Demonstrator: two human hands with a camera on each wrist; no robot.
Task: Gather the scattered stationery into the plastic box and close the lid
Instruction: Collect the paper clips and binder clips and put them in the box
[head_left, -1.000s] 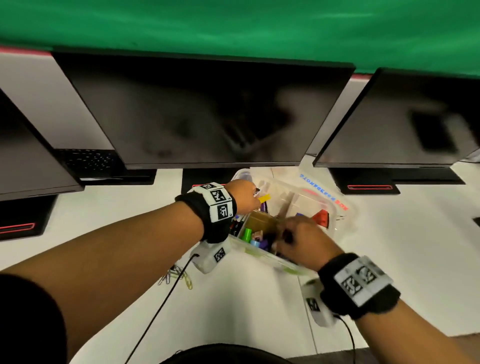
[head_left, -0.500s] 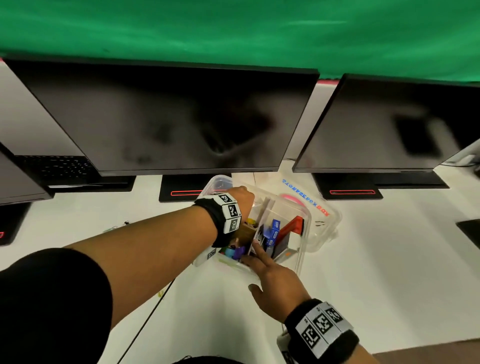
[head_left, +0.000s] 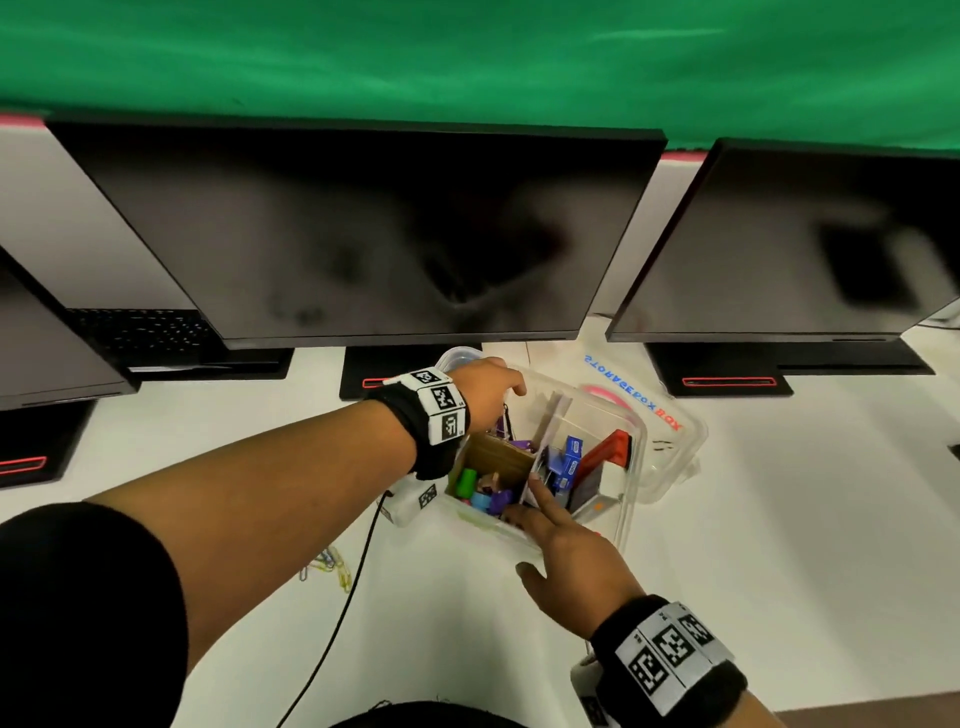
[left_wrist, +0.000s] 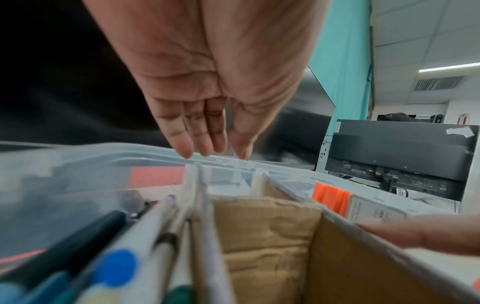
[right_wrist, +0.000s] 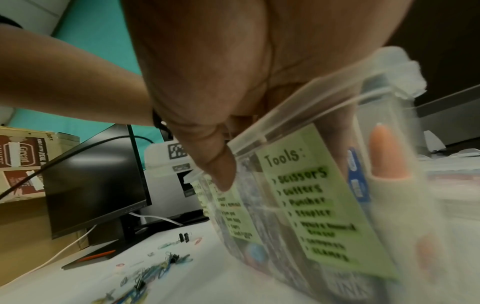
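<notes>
The clear plastic box (head_left: 597, 397) stands on the white table, full of pens (left_wrist: 116, 236), cardboard dividers (head_left: 498, 457), blue packets (head_left: 569, 460) and a red tool (head_left: 615, 449). Its lid (head_left: 670, 441) lies open behind it to the right. My left hand (head_left: 488, 389) hovers over the far left rim (left_wrist: 103, 150) with straight fingers (left_wrist: 187, 148) and holds nothing. My right hand (head_left: 540, 525) grips the near wall: the thumb (right_wrist: 221, 170) presses the labelled outside (right_wrist: 311, 185) and the fingers reach inside. Loose paper clips (head_left: 330, 564) and binder clips (right_wrist: 184, 236) lie on the table left of the box.
Two dark monitors (head_left: 363, 234) (head_left: 805, 249) hang low over the table just behind the box, with their stands (head_left: 727, 382) beside the lid. A keyboard (head_left: 135, 327) sits at the back left. A black wrist cable (head_left: 343, 608) crosses the table beside the clips.
My right hand has come back out of the box's middle to its near wall. The left hand stays at the far left rim; the yellow item seen by its fingers is gone.
</notes>
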